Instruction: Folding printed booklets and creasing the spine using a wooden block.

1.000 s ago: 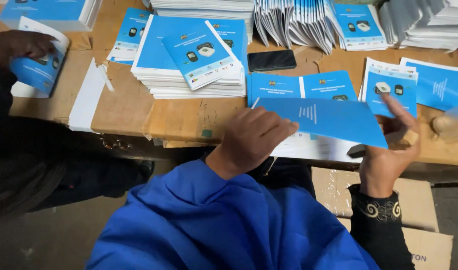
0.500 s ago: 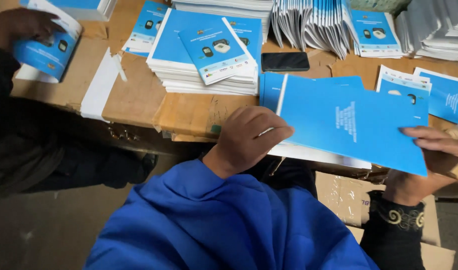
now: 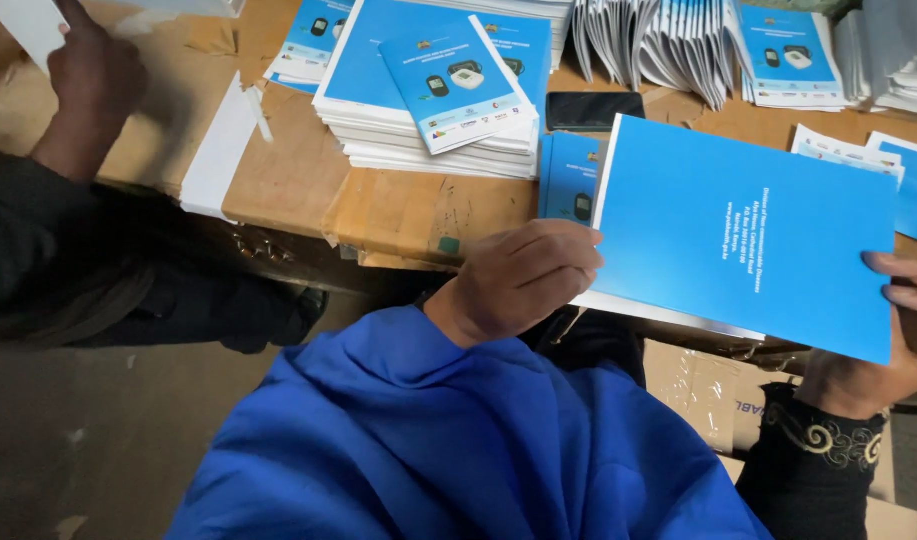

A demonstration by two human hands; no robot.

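Both hands hold a blue booklet (image 3: pixel 743 232) above the near table edge, the left hand (image 3: pixel 513 280) gripping its left border, the right hand (image 3: pixel 893 335) its right border, seemingly squaring it, which calls for even alignment.

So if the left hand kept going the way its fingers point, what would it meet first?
The left hand points right, its fingers already on the near edge of the blue booklet. That booklet comes first, then probably the right hand at its far edge.
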